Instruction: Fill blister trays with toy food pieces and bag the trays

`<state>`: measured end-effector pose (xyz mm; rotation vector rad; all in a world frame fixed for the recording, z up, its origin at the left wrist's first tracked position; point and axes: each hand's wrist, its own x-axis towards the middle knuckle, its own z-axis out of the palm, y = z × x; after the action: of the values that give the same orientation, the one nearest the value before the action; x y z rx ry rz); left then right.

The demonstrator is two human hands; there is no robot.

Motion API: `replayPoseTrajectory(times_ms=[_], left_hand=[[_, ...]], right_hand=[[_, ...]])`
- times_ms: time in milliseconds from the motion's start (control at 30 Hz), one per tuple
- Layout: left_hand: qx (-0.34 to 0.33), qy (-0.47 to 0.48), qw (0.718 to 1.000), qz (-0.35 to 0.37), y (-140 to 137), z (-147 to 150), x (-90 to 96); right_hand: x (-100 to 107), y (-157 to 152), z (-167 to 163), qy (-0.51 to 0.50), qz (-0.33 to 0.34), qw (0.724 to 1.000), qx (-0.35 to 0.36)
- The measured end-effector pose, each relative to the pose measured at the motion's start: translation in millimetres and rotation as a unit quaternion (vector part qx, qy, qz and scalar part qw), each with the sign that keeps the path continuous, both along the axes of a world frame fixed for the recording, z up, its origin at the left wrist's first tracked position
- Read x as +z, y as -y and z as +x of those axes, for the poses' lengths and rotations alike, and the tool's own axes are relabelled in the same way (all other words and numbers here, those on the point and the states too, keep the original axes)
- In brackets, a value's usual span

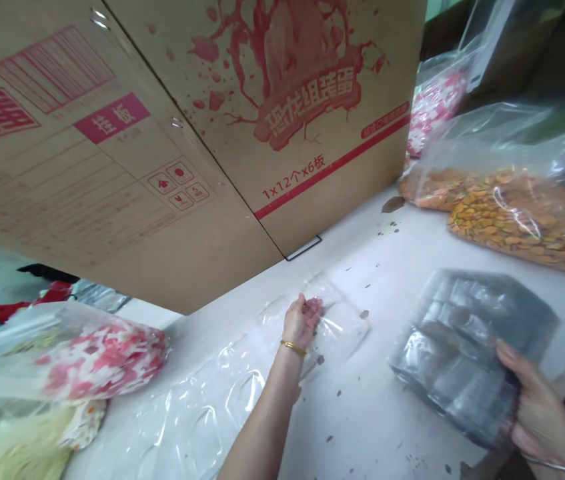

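Observation:
In my right hand [542, 393] is a grey, shiny, see-through plastic bundle [472, 353], blurred by motion. The thumb lies on top of it and the other fingers are hidden beneath. My left hand [303, 319], with a gold bangle at the wrist, is over a clear moulded plastic sheet [337, 317] on the white table. Its fingers are curled in, and whatever they may hold cannot be made out. More clear moulded plastic trays [197, 407] lie in a row to the left, partly behind the left forearm.
A big cardboard carton [312, 180] with red print stands across the back of the white table [362, 427]. Bags of orange flat pieces [512, 213] lie at right. At left are a bag of pink-and-white pieces [107, 360] and a bag of pale yellow pieces [17, 447].

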<state>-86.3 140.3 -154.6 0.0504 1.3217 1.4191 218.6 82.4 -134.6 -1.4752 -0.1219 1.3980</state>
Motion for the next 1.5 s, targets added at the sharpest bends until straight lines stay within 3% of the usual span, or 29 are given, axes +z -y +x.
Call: replayPoseTrajectory(times_ms=[133, 233, 300, 367, 433, 500, 533, 600, 733, 833, 1000, 1100, 1200, 1267, 1367, 1433, 1500], left_hand=[[0.047, -0.125, 0.991, -0.026, 18.6, -11.4, 6.1], [0.05, -0.289, 0.956, -0.006, 35.0, 2.3, 20.4], [-0.024, -0.369, 0.928, 0.044, 46.0, 21.3, 44.0], [-0.166, -0.393, 0.898, 0.111, 54.7, 44.0, 75.6], [-0.318, -0.387, 0.849, 0.172, 60.0, 65.6, 105.6], [-0.398, -0.38, 0.812, 0.197, 62.3, 82.2, 124.4], [-0.409, -0.378, 0.808, 0.194, 62.8, 88.3, 128.3], [-0.402, -0.36, 0.825, 0.169, 63.2, 96.6, 127.1], [-0.342, -0.249, 0.896, 0.136, 65.4, 108.8, 110.2], [-0.308, -0.176, 0.925, 0.138, 68.6, 119.9, 102.8], [-0.255, -0.098, 0.949, 0.159, 59.8, 131.0, 103.3], [-0.191, -0.073, 0.963, 0.177, 31.0, 125.7, 100.2], [-0.102, -0.043, 0.974, 0.2, -11.5, 112.6, 83.9], [-0.067, -0.028, 0.982, 0.173, -37.6, 102.1, 65.2], [-0.039, -0.066, 0.994, 0.076, -58.2, 87.0, 34.1], [-0.015, -0.104, 0.994, 0.027, -55.3, 79.6, 19.8], [0.006, -0.149, 0.989, 0.019, -39.9, 77.2, 17.2]], right_hand=[[6.6, 8.9, -26.0, -0.093, -0.009, 0.994, 0.049], [19.1, 15.1, -45.7, -0.108, 0.002, 0.987, 0.121], [28.6, 18.0, -57.6, -0.104, 0.026, 0.981, 0.16], [36.7, 20.2, -67.9, -0.09, 0.072, 0.974, 0.196], [42.1, 22.6, -75.9, -0.07, 0.121, 0.967, 0.211], [44.8, 25.5, -81.0, -0.057, 0.148, 0.965, 0.21], [45.3, 27.1, -82.2, -0.054, 0.151, 0.965, 0.206], [45.2, 31.0, -82.1, -0.058, 0.147, 0.966, 0.205], [42.1, 40.5, -74.8, -0.101, 0.129, 0.967, 0.197], [35.8, 47.1, -67.2, -0.156, 0.097, 0.966, 0.181], [17.4, 49.1, -47.7, -0.238, 0.044, 0.965, 0.098], [8.1, 44.0, -23.8, -0.247, 0.024, 0.969, 0.021], [0.4, 37.4, 9.5, -0.212, 0.022, 0.976, -0.051], [-4.9, 34.5, 31.0, -0.169, 0.038, 0.98, -0.1], [-11.6, 33.4, 49.9, -0.103, 0.061, 0.984, -0.132], [-13.0, 33.8, 49.8, -0.078, 0.059, 0.988, -0.12], [-10.5, 33.7, 40.2, -0.075, 0.048, 0.992, -0.095]])
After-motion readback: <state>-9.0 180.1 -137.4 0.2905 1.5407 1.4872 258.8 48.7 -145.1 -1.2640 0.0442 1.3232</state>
